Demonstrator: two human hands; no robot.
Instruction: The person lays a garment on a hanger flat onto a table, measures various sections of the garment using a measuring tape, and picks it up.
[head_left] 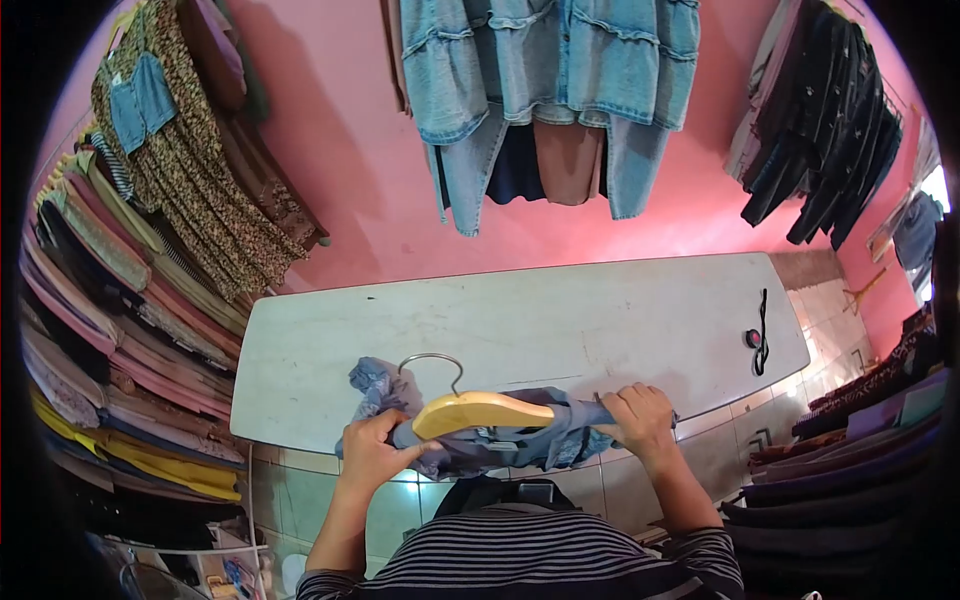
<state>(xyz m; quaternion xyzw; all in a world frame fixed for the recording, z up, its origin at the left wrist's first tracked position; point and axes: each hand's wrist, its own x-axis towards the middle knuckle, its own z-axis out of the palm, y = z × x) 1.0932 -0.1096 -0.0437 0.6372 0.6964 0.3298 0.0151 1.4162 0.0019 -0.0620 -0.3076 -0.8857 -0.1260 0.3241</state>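
Note:
A wooden hanger (484, 410) with a metal hook lies across a blue-grey garment (570, 447) at the table's near edge. The hanger's left end goes into the garment's neck and shoulder area. My left hand (378, 455) is closed on the cloth at the left shoulder, beside the hanger. At the other shoulder, my right hand (640, 420) grips the garment near the hanger's right end. A bunched part of the garment rests on the table left of the hook. The lower part hangs toward my body, partly hidden.
The white table (500, 310) carries a black cord with a small round piece (753, 338) at its right. Denim clothes (550, 80) hang on the pink wall ahead. Racks of clothes stand at left (130, 330) and right (850, 450); dark garments (825, 130) hang at upper right.

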